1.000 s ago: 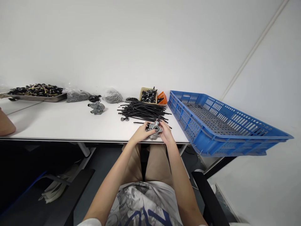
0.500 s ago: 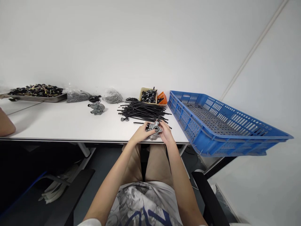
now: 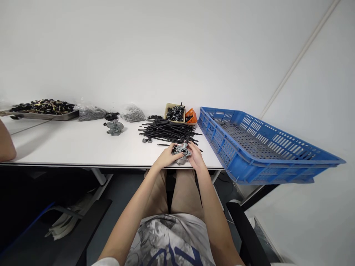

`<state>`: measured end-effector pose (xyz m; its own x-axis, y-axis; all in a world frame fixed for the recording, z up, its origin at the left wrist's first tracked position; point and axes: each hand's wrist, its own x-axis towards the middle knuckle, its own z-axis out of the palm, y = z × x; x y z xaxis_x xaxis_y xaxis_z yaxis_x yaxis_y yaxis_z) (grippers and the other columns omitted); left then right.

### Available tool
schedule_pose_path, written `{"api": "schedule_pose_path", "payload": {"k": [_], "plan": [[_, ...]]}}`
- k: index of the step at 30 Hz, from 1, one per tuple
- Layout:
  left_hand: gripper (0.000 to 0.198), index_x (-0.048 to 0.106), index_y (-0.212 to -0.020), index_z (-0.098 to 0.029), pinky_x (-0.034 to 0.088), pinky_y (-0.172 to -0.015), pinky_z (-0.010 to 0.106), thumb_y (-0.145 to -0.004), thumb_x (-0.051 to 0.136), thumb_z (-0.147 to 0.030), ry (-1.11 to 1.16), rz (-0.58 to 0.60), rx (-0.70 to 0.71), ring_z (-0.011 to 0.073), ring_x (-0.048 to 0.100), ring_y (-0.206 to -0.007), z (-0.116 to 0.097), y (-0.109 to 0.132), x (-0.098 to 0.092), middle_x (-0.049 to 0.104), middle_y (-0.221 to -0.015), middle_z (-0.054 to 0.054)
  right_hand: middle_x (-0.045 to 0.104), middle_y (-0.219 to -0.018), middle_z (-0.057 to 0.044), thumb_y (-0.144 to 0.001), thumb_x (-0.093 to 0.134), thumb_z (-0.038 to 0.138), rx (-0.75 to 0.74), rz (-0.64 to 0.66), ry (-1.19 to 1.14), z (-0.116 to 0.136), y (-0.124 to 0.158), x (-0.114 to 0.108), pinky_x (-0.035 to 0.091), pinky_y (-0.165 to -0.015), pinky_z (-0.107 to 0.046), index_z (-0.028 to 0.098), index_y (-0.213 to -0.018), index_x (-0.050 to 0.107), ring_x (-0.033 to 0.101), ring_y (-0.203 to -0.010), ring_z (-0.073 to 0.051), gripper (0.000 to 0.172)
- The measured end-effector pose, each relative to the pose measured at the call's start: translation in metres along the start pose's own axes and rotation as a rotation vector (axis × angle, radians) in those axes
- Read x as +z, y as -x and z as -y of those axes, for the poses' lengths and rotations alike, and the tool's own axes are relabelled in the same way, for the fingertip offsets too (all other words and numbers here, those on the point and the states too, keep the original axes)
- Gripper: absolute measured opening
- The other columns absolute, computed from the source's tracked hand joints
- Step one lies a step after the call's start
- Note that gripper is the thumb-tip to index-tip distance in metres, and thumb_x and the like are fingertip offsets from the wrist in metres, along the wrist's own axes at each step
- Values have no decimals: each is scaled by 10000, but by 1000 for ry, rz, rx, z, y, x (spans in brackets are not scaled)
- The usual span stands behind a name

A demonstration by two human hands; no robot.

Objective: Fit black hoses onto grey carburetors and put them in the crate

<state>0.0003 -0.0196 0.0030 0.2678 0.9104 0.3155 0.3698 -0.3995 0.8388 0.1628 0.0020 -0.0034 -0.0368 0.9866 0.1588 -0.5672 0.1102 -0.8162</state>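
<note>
Both my hands hold a small grey metal carburetor (image 3: pixel 183 151) just above the white table's front edge (image 3: pixel 111 162). My left hand (image 3: pixel 167 157) grips it from the left with curled fingers. My right hand (image 3: pixel 196 156) closes on its right side, fingertips on the top of the part. A pile of thin black tubes (image 3: pixel 168 131) lies right behind the hands. A second grey carburetor (image 3: pixel 114 127) rests alone on the table further left.
A big blue slotted crate (image 3: pixel 249 147) overhangs the table's right end. At the back stand a beige box and an orange bin of small parts (image 3: pixel 180 112), bags of hardware (image 3: pixel 111 112) and a metal tray of dark parts (image 3: pixel 41 109). Another person's arm (image 3: pixel 5 146) shows at far left.
My hands and the carburetor stay in place. The other person's arm at far left has drawn back slightly.
</note>
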Motion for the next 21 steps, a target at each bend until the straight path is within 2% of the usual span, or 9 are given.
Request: {"api": "schedule_pose_path", "payload": {"k": [5, 10, 18, 21], "plan": [[558, 571, -1200, -201, 467, -957, 383, -775, 661, -551, -1, 1, -2, 258, 640, -1042, 0, 0, 0, 696, -1156, 73, 733, -818, -11, -733, 726, 369, 20, 68, 41, 4, 3, 0, 481, -660, -259, 211, -941, 743, 636, -750, -159, 262], [580, 565, -1216, -199, 471, -951, 380, -773, 663, -560, 5, 14, -13, 256, 644, -1039, -1, 0, -1, 698, -1154, 73, 736, -819, -6, -703, 762, 349, 39, 117, 15, 6, 4, -2, 477, -649, -235, 200, -952, 752, 627, -714, -137, 291], [555, 562, -1219, -213, 478, -927, 359, -773, 666, -526, 10, 17, 16, 245, 647, -1027, -1, 0, 0, 698, -1151, 57, 731, -845, 1, -638, 834, 300, 2, 54, 14, 0, 0, -2, 498, -727, -259, 220, -823, 683, 640, -743, -143, 252], [578, 565, -1231, -211, 479, -927, 362, -767, 667, -541, 6, 15, 11, 248, 646, -1027, -2, 1, 0, 699, -1157, 60, 737, -877, -11, -664, 807, 326, -5, 87, 23, 2, 1, -1, 501, -735, -266, 215, -849, 699, 642, -760, -151, 241]]}}
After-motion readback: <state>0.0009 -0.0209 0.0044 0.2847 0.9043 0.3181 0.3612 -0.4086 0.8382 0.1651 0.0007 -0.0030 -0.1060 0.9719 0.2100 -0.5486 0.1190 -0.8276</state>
